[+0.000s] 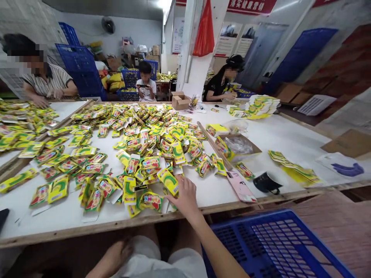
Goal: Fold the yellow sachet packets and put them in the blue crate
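At the near edge of a white table [116, 210], my right hand [187, 195] has its thumb and fingers closed about the end of a small yellow-and-green printed box [169, 182]. That box lies tilted over others at the front of a large heap of similar small boxes [150, 131], some with white flaps sticking out. Below the table edge, my left hand [123, 251] is over my lap, smeared by motion. Its fingers cannot be made out, and no box shows in it.
A wooden strip divides the table; right of it are an open carton with clear plastic [243, 148], a pink phone-like slab [240, 186] and a black mug [266, 183]. A blue crate [278, 231] stands by my right side. Several people sit beyond the table.
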The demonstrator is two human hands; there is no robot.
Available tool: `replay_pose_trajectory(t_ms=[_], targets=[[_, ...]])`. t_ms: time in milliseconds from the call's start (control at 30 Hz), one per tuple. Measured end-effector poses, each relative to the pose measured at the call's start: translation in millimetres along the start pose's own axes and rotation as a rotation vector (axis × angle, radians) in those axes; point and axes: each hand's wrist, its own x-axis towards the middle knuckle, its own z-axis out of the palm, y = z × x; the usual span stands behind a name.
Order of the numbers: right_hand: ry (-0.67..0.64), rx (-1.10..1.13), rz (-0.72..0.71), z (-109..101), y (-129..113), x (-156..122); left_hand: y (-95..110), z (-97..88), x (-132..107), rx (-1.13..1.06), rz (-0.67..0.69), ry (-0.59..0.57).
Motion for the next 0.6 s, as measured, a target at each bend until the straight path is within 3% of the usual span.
replay_pose_trajectory(t_ms=[100,167,200,267,333,433,600], targets=[[0.027,0.113,0.024,4,-10,4,37,-11.8,-3,-0.207,0.202,-0.142],[0.044,0.361,0.084,1,-14,1,75,-22.8,-7,-0.386,0.374,-0.185],[0.027,0.527,0.105,0,-17,-3,96,-27.5,-6,-0.466,0.443,-0.139],[-0.043,0.831,0.114,0,-25,-15,133,-33.1,2,-0.587,0.511,0.082],[-0.097,0.995,0.102,4,-34,-28,159,-32.4,16,-0.699,0.562,0.247],[-0.088,1.024,0.105,11,-40,-44,172,-23.4,35,-0.77,0.625,0.261],[0.018,0.922,0.087,9,-27,-51,157,-11.6,43,-0.632,0.7,0.224]])
